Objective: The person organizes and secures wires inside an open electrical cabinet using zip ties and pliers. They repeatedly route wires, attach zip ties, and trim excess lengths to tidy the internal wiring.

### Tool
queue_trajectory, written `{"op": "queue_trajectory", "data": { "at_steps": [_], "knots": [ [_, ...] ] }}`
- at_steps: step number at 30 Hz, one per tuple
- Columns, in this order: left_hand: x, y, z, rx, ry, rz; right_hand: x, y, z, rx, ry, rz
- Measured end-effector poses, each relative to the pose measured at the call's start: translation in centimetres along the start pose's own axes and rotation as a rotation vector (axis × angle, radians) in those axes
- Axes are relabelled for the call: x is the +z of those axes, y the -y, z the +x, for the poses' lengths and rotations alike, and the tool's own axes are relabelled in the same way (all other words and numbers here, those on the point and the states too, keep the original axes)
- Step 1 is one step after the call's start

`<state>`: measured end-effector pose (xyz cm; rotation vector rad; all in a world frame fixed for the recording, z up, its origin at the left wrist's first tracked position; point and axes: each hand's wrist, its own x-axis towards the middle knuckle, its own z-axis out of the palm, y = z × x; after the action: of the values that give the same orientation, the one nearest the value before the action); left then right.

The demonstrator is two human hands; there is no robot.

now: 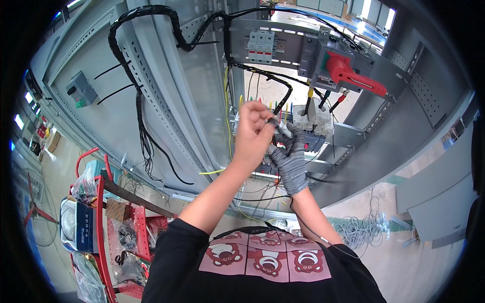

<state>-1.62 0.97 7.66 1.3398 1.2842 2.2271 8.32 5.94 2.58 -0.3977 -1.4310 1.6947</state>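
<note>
My left hand (pixel 252 134), bare, is closed in a pinch on a small dark strip (pixel 273 122). A black-wrapped cable bundle (pixel 286 96) runs down from the cabinet's crossbar to these fingertips. Against it, just to the right, is my right hand (pixel 290 161) in a grey knit glove. Its fingers are curled, and what they hold is mostly hidden; something whitish shows at the fingertips. Behind the hands, a row of thin coloured wires (pixel 280 107) stands beside a clear-covered device (pixel 316 118). My hands cover part of these devices.
A switch with a red handle (pixel 353 76) juts out at the upper right, beside a fuse holder block (pixel 261 46). Another black harness (pixel 137 101) hangs at the left with loose ends. A red cart (pixel 101 202) stands at lower left; tangled wire (pixel 364 230) lies at right.
</note>
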Motion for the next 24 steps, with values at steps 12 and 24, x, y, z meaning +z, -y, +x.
{"op": "queue_trajectory", "data": {
  "at_steps": [12,24],
  "knots": [
    [-4.5,9.1,-4.7,-1.031,-0.044,-1.062,-2.3,-0.4,0.0,-0.202,-0.067,-0.536],
    [-3.8,10.7,-4.3,-1.028,0.147,-1.252,-7.1,-4.3,2.6,0.085,0.034,-0.606]
  ]
}}
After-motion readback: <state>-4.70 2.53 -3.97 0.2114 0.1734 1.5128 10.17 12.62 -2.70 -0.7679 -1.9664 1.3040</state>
